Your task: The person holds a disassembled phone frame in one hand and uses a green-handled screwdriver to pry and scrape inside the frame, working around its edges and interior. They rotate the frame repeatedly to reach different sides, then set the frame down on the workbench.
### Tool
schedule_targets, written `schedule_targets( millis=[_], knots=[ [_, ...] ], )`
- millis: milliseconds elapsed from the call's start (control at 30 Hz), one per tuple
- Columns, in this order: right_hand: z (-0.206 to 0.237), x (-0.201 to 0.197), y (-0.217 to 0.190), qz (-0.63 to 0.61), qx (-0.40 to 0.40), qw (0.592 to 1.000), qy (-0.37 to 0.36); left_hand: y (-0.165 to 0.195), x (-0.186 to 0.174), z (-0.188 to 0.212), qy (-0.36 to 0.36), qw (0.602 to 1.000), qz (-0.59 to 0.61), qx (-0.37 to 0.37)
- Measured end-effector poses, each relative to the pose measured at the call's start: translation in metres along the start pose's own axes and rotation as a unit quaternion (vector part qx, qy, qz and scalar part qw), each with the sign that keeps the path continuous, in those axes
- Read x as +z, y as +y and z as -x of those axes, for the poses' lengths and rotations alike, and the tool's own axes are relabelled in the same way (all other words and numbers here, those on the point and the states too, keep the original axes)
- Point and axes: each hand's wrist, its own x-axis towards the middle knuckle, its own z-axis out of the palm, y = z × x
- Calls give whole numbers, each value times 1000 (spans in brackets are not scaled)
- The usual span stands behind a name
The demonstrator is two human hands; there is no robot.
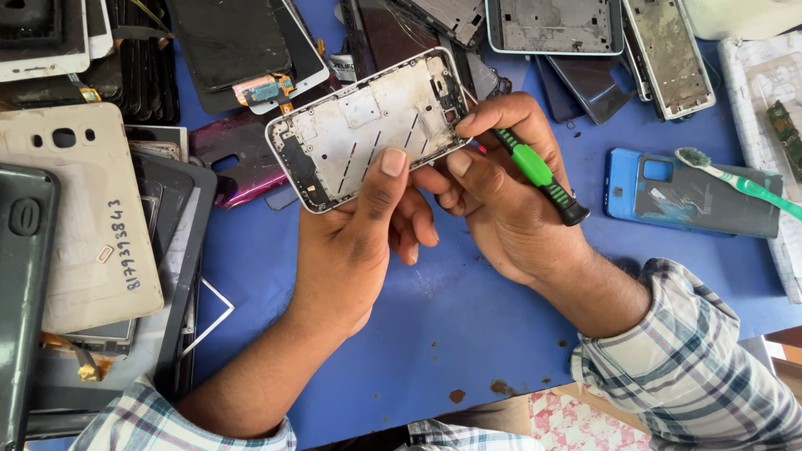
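- Your left hand [351,250] grips the bare phone frame [368,125] from below, thumb pressed on its lower edge, holding it tilted above the blue tabletop [451,317].
- Your right hand [501,200] pinches a green-and-black screwdriver [535,171], its tip hidden at the frame's right edge.
- A toothbrush [735,179] lies on a blue phone cover [693,192] to the right.

The left hand [351,242] holds a bare phone frame [372,125] tilted above the blue tabletop [468,317], thumb pressed on its lower edge. The right hand [501,192] grips a green-and-black screwdriver [539,174], tip at the frame's right end. Phone backs and screens (some cracked) crowd the left and far edges; a blue case [693,194] and green toothbrush [735,179] lie at the right edge
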Motion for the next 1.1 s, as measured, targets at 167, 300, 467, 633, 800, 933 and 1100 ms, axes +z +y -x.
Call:
schedule_targets(
  millis=[167, 300, 467, 633, 800, 933, 1100],
  knots=[
    [1, 1, 1, 31, -18, 999, -29, 4, 2, -1, 26, 1000, 10, -7],
    [0, 0, 2, 57, -47, 996, -54, 8, 1, -1, 24, 999, 20, -7],
    [-1, -2, 2, 73, -53, 994, -57, 9, 1, -1, 22, 1000, 13, -1],
    [-2, -2, 3, 67, -46, 996, -45, 9, 1, -1, 29, 1000, 5, -6],
    [-1, -2, 3, 68, -44, 996, -38, 8, 1, -1, 27, 1000, -3, -1],
    [-2, -1, 3, 58, -42, 997, -36, 7, 2, -1, 18, 1000, -4, 5],
    [-2, 1, 1, 43, -18, 999, -21, 7, 2, -1, 17, 1000, 3, -4]
  ],
)
